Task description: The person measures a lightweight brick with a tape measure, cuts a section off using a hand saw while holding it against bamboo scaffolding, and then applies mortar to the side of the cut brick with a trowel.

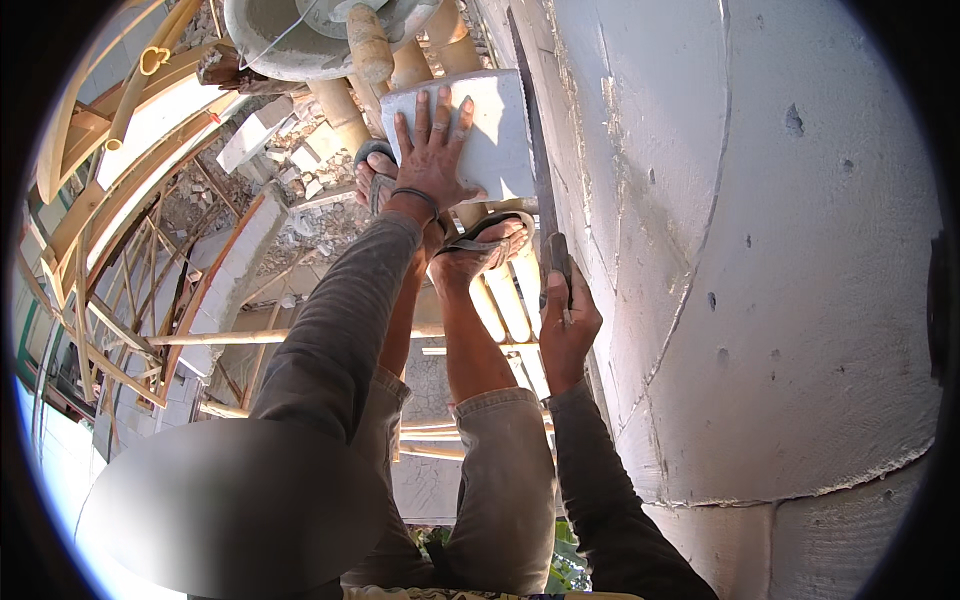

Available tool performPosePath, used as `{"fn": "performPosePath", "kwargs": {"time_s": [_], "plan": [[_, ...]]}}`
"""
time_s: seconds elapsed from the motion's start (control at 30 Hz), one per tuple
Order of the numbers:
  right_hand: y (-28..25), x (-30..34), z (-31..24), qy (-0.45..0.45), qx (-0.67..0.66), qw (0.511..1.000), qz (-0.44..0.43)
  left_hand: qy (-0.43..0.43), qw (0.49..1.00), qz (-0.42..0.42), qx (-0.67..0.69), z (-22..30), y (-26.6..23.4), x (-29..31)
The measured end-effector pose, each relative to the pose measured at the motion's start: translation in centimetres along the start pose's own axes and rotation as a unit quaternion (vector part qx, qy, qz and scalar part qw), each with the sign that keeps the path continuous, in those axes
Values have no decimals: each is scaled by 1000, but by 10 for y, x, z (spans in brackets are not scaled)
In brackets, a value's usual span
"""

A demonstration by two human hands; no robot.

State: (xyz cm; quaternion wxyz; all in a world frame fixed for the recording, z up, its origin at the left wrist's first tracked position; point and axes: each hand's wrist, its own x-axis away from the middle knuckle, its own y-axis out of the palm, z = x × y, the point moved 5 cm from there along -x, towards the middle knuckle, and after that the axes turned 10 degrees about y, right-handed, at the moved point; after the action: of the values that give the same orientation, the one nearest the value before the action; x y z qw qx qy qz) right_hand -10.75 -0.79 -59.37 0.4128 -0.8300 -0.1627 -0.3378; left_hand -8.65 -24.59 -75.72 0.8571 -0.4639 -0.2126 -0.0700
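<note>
A pale grey lightweight block [505, 135] lies across bamboo poles by my feet. Flat on its top, with fingers spread, rests my left hand [432, 150]. My right hand [568, 325] is wrapped round the handle of a hand saw [537, 135]. The long, dark saw blade runs away from me along the block's right edge, between the block and the wall. Whether its teeth have entered the block I cannot tell. My sandalled feet stand close to the block's near side.
The big grey block wall [800, 220] rises close on my right. A bucket [275, 45] of grey mortar with a wooden-handled tool [369, 45] stands beyond the block. Bamboo poles [505, 300] form the platform underfoot. Rubble [300, 215] and timber framing [150, 300] lie lower on the left.
</note>
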Motion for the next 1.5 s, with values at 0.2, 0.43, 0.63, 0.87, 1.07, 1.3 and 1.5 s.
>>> {"fn": "performPosePath", "kwargs": {"time_s": [0.2,0.43,0.63,0.87,1.07,1.3,1.5], "plan": [[14,-48,0,-103,127,986,26,-13,999,-52,-3,10,6,-16],[10,-30,11,-33,60,997,-19,-37,997,-60,-25,7,3,-4],[9,-35,45,-70,-6,997,-17,-47,995,-77,-33,9,7,-9],[-2,-25,36,-106,39,993,-18,-30,998,-47,-24,7,8,-6],[24,-65,38,-87,82,993,-4,-10,1000,-6,-8,11,11,-10],[15,-66,57,-66,23,997,-21,-58,991,-120,-26,24,0,-16],[23,-53,44,-62,-28,997,-32,-48,994,-98,-24,9,2,-6]]}}
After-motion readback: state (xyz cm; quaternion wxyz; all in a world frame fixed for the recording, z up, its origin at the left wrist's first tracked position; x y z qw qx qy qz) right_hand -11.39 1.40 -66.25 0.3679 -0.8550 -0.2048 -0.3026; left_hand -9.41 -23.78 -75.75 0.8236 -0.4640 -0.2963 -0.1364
